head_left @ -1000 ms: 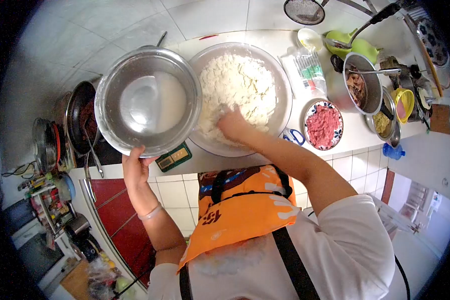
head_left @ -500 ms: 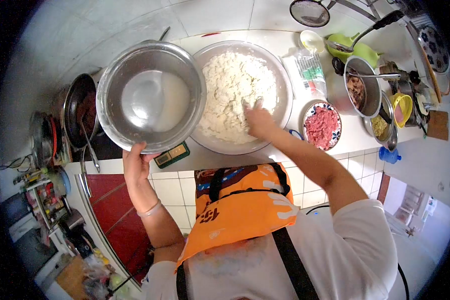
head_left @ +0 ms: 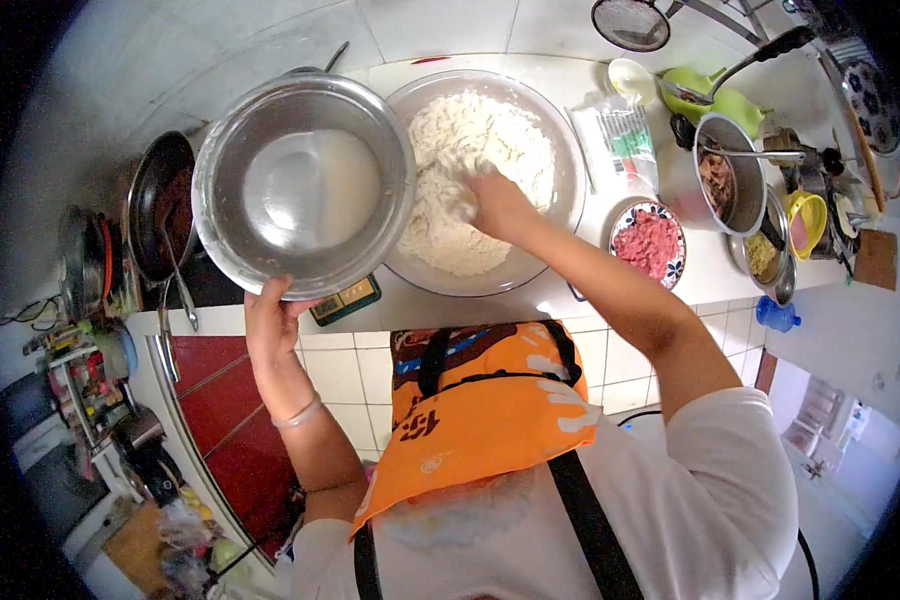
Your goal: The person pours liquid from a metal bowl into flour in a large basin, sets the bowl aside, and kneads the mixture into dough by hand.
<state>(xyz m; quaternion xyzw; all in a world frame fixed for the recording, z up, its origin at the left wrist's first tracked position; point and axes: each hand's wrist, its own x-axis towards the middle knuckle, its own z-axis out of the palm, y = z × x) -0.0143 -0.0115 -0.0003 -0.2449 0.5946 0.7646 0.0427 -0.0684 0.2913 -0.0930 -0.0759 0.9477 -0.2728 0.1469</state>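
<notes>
My left hand (head_left: 273,318) grips the near rim of a metal bowl (head_left: 206,225), with the thumb over the edge. The bowl is tilted and has a little cloudy whitish liquid (head_left: 345,190) in it. To its right stands a wide basin (head_left: 572,160) full of shaggy floury dough (head_left: 515,135). My right hand (head_left: 498,207) is in the dough, left of the basin's middle. Its fingers are coated with flour and smeared by motion, so I cannot see whether they hold any dough. The metal bowl overlaps the basin's left edge.
A kitchen scale (head_left: 348,302) lies partly under the bowl. Right of the basin are a plate of minced meat (head_left: 648,243), a plastic packet (head_left: 625,140) and a pot with meat (head_left: 717,180). On the left, a dark pan (head_left: 160,215) holds a spoon.
My right hand has moved left and slightly up through the dough, disturbing it. The left hand still holds the bowl, and its liquid has shifted slightly.
</notes>
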